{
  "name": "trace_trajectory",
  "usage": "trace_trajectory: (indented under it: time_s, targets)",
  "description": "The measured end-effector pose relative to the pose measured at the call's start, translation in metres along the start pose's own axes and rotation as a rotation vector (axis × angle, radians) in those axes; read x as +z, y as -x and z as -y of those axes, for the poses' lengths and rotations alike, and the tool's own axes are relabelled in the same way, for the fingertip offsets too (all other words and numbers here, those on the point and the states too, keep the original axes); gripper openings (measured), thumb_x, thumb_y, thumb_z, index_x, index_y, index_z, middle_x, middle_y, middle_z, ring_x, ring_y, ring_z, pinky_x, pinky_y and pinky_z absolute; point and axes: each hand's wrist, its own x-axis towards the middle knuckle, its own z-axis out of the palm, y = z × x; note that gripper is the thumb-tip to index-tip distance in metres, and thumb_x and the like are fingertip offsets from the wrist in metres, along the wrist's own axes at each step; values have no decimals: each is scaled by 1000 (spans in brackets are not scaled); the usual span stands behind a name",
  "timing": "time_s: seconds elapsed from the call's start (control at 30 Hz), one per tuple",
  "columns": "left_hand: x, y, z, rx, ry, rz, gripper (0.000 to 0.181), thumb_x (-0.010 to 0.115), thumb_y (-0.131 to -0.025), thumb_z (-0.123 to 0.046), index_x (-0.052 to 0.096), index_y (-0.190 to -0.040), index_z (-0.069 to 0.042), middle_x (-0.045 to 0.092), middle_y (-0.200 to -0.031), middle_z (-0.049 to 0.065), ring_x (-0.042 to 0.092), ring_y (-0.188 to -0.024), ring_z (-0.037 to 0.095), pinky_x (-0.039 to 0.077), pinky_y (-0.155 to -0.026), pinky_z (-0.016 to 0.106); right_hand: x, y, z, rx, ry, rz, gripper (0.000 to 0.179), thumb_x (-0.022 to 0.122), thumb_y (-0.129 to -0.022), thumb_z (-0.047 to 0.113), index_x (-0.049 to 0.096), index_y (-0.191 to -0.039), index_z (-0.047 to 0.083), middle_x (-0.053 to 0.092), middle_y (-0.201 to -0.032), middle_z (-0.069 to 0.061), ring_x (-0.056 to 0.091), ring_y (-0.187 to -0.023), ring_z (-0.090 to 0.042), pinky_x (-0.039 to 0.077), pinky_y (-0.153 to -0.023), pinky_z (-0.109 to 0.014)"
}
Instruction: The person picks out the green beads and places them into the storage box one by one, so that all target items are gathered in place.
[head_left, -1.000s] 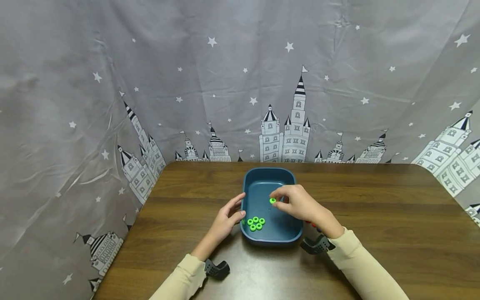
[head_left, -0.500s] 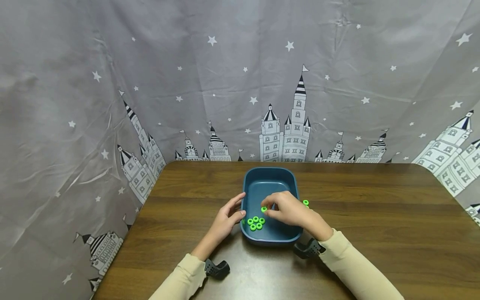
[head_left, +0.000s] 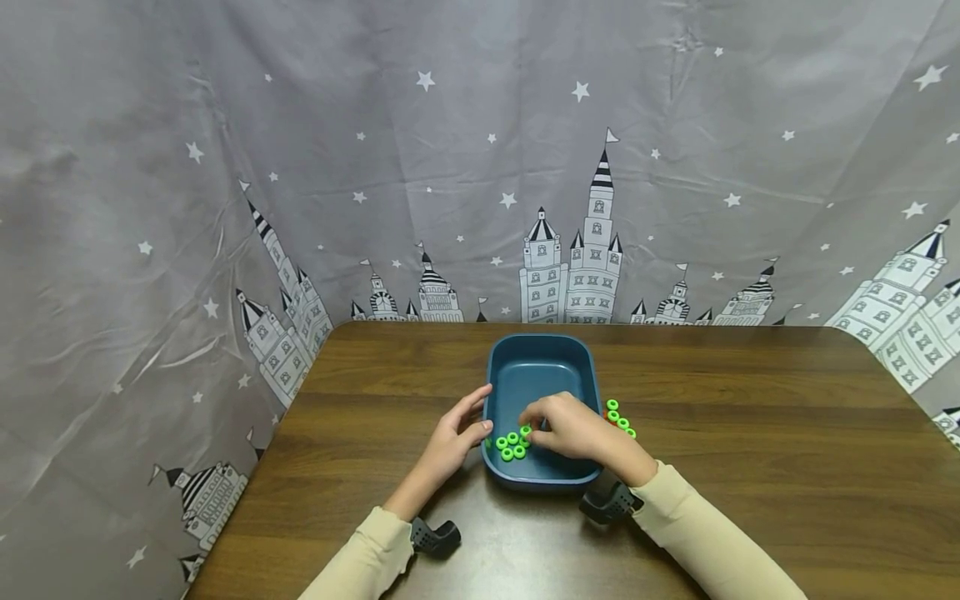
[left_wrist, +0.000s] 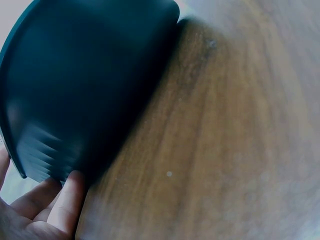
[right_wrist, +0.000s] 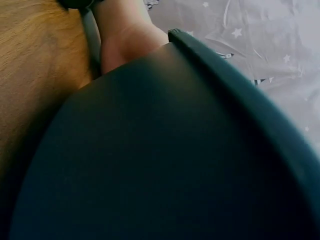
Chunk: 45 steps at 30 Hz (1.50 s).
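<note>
A dark blue rectangular tray (head_left: 536,379) stands on the table, with several small green rings (head_left: 507,455) grouped in its near left part. My left hand (head_left: 452,436) touches the tray's left side; in the left wrist view its fingers (left_wrist: 70,200) lie against the outer wall. Over the tray, my right hand (head_left: 576,430) pinches one green ring (head_left: 523,434) between thumb and fingertips, just above the group. The tray wall (right_wrist: 135,150) hides the right fingers in the right wrist view.
More green rings (head_left: 612,416) lie on the table just right of the tray, with a bit of red beside them, partly hidden by the right arm. The brown wooden table (head_left: 750,417) ends at a grey curtain (head_left: 450,167) printed with castles and stars.
My right hand has moved left and toward me with the ring, down to the group in the tray. Rings right of the tray have come into sight. The left hand stays put.
</note>
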Motion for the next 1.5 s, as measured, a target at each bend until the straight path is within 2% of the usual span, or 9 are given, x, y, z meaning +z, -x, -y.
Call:
trace_trajectory:
  time_s: [0.1, 0.27, 0.47, 0.87, 1.5]
  targets:
    - [1, -1, 0, -1, 3, -4, 58, 57, -101, -10, 40, -156, -8, 46, -153, 31, 54, -134, 48, 57, -99, 49, 1, 1, 0, 6, 21, -1, 17, 74, -88, 11, 78, -103, 4, 78, -88, -1, 67, -77, -6, 54, -68, -22]
    - [2, 0, -1, -5, 11, -21, 57, 57, -100, -8, 42, -155, -9, 48, -152, 30, 55, -133, 47, 57, -99, 49, 2, 1, 0, 24, 44, 6, 13, 75, -88, 10, 78, -99, 4, 76, -82, 0, 63, -72, -4, 52, -65, -21]
    - [2, 1, -3, -8, 13, -36, 57, 58, -99, -7, 43, -155, -8, 49, -151, 29, 56, -132, 47, 58, -97, 48, 2, 3, 3, 77, 67, 15, 11, 76, -87, 9, 78, -97, 6, 73, -80, 1, 60, -71, -5, 51, -64, -23]
    - [2, 1, -3, -12, 7, -35, 57, 58, -99, -7, 43, -155, -10, 49, -151, 29, 58, -130, 47, 59, -96, 47, 5, 5, 6, 174, 105, 55, 4, 78, -81, 8, 76, -84, 7, 61, -67, 5, 51, -63, -8, 43, -56, -24]
    - [2, 1, -3, -7, 5, -35, 57, 58, -99, -7, 43, -155, -7, 49, -150, 30, 57, -131, 47, 59, -96, 47, 6, 6, 7, 136, 102, 48, 5, 80, -79, 6, 76, -82, 8, 58, -63, 6, 50, -60, -6, 44, -55, -22]
